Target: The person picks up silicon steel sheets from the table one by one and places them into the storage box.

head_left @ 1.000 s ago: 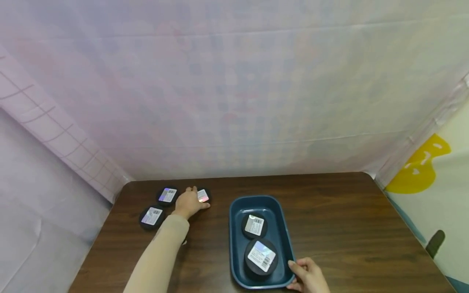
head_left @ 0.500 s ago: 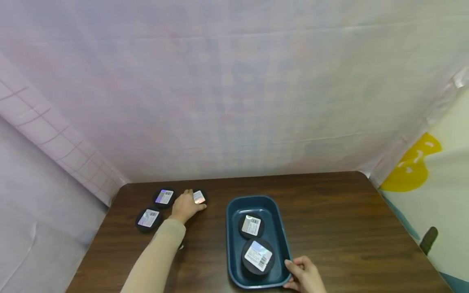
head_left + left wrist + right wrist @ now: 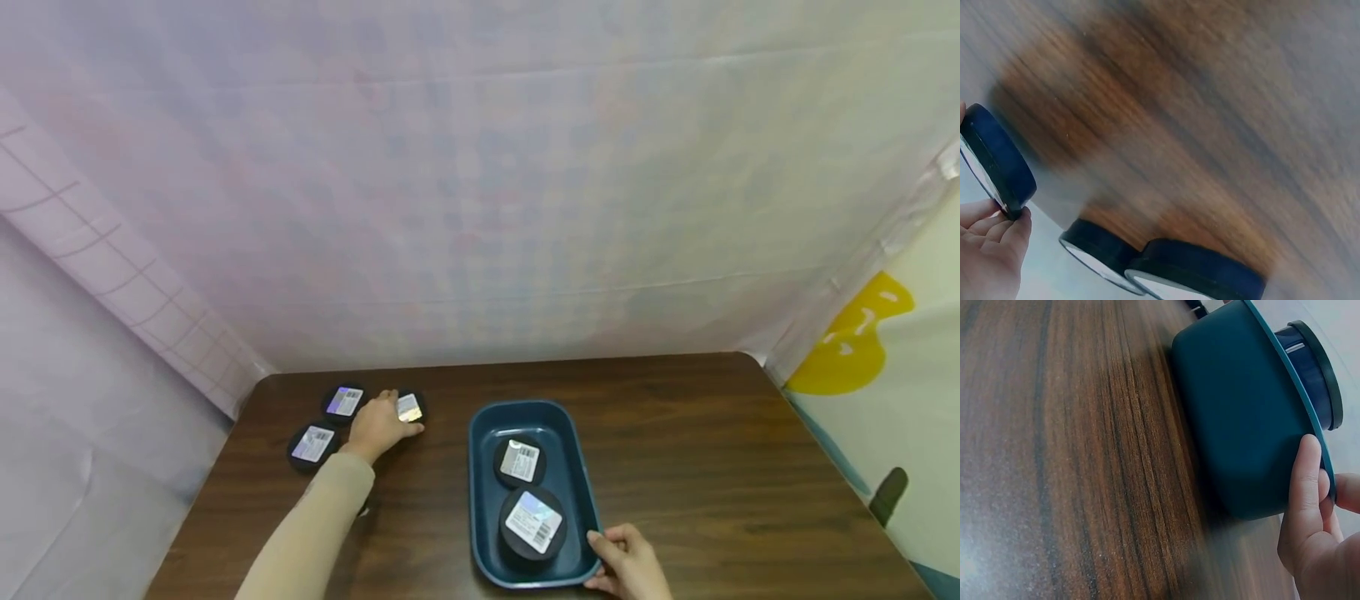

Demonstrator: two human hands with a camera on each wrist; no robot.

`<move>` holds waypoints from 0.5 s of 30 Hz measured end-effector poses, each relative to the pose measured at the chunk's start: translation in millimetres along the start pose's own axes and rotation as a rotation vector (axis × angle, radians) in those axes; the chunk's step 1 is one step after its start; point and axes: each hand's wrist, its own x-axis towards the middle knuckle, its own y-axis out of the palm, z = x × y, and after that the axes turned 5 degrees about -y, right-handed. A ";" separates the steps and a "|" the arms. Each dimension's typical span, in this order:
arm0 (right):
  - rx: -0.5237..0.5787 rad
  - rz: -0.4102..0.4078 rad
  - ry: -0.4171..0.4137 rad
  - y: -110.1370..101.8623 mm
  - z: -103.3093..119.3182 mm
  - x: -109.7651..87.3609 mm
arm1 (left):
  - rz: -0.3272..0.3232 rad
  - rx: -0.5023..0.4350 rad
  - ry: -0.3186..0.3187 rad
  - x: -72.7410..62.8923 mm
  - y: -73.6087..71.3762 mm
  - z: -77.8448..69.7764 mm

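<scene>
In the head view my left hand (image 3: 378,427) holds a flat round black tub (image 3: 409,407) with a white barcode label, at the back left of the table. The left wrist view has thumb and fingers round the edge of this tub (image 3: 1000,159); whether it touches the table I cannot tell. My right hand (image 3: 632,563) pinches the near right corner of a deep blue tray (image 3: 480,500), thumb on the rim. Inside the tray sit a smaller labelled tub (image 3: 521,461) and, closer to me, a larger, taller one (image 3: 533,524).
Two more labelled black tubs stand left of my left hand, a farther one (image 3: 345,402) and a nearer one (image 3: 312,446). The brown wooden table (image 3: 690,450) meets a pale cloth wall (image 3: 480,208) along its back edge.
My left hand and its tub have shifted slightly left and towards me. The right hand stays on the tray corner; the head view sways a little.
</scene>
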 end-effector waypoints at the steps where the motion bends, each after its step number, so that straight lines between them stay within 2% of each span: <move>1: 0.000 -0.001 0.000 -0.1 -0.1 0.4 | 0.001 0.002 0.003 0.0 -0.8 -0.1; 15: 0.007 0.014 -0.018 1.7 0.3 6.4 | 0.019 0.039 0.074 0.5 -20.3 -7.2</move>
